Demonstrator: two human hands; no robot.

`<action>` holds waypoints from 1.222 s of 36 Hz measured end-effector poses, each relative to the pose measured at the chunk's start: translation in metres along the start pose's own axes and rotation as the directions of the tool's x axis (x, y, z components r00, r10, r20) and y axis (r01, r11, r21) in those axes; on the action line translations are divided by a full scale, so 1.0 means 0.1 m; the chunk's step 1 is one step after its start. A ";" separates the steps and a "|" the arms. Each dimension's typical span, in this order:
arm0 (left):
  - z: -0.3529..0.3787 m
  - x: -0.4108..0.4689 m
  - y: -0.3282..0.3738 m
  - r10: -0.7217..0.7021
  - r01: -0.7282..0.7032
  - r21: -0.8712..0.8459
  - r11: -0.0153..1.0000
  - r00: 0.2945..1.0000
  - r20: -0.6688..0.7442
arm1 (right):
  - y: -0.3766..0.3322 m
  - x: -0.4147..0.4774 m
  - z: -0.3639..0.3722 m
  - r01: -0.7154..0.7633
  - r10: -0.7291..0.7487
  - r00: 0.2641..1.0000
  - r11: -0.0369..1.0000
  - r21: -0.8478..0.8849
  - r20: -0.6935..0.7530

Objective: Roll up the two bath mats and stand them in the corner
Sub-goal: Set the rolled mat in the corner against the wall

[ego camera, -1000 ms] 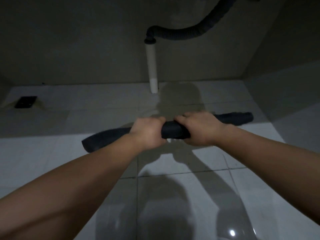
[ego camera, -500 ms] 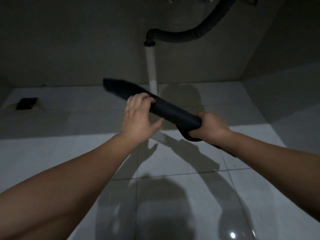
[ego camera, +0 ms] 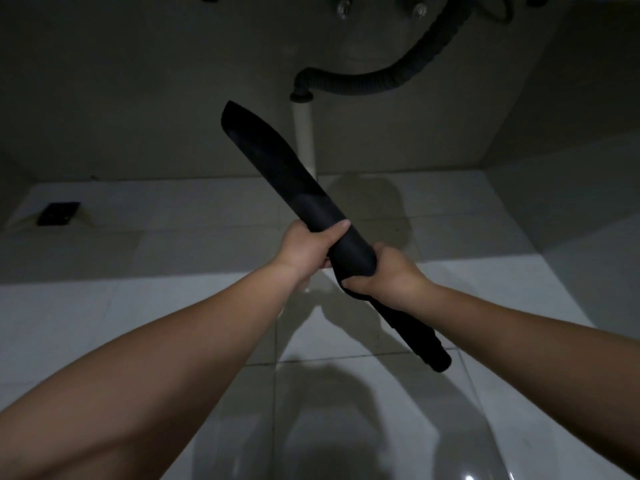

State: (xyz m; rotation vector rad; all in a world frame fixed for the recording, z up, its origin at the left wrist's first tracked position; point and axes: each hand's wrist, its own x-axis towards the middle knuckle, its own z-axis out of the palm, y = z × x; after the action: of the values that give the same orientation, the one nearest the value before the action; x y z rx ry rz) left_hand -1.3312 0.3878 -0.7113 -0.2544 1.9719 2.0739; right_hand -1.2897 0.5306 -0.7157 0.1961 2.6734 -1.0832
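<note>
both hands were wrapped tight round one rolled-up black rubbery bath mat, left hand above right hand, over the white tiled floor. a loose flap hung by the right hand, so the roll could be sprung open.

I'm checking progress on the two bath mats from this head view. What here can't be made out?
- Second mat: none shows in the head view; only one rolled mat is visible.
- How tight the roll is: dim light and its black surface hide the layers.
- Mat's middle: covered by the left hand and right hand.
- Hose top: cut off by the upper edge.
- Floor drain: too dark for detail.
</note>
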 end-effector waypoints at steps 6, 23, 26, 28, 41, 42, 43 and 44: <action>-0.07 0.06 -0.08 0.066 -0.064 -0.036 0.997 0.996 0.054 | 0.03 0.02 -0.24 -0.113 0.011 0.930 0.959 0.259 0.367; 0.30 -0.17 -0.52 0.159 -0.172 0.176 0.969 0.984 0.086 | -0.40 0.02 -0.93 0.354 -0.275 0.930 0.846 0.399 -0.243; 0.38 -0.24 -0.67 0.155 -0.191 0.233 0.953 0.974 0.165 | -0.62 -0.04 -1.04 0.590 -0.454 0.769 0.775 0.226 -0.450; 0.38 -0.28 -0.73 0.118 -0.171 0.243 0.955 0.969 0.219 | -0.75 -0.07 -1.08 0.646 -0.517 0.702 0.751 0.134 -0.490; 0.34 -0.30 -0.64 0.142 -0.200 0.223 0.954 0.957 0.252 | -0.95 -0.28 -1.18 0.701 -0.706 0.634 0.697 -0.152 -0.315; 0.33 -0.30 -0.64 0.139 -0.200 0.232 0.952 0.958 0.252 | -0.89 -0.27 -1.12 0.687 -0.705 0.643 0.704 -0.181 -0.298; 0.33 -0.31 -0.66 0.141 -0.199 0.236 0.951 0.960 0.241 | -0.81 -0.27 -1.04 0.662 -0.695 0.662 0.718 -0.215 -0.280; 0.33 -0.32 -0.69 0.150 -0.199 0.227 0.953 0.964 0.218 | -0.73 -0.26 -0.95 0.637 -0.680 0.681 0.733 -0.239 -0.273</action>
State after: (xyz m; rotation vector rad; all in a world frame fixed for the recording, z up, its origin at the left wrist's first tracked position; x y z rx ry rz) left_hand -1.2773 0.4212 -0.7653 0.1780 2.1650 1.8403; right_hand -1.2976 0.5439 -0.5942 -0.7516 3.2216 -1.1206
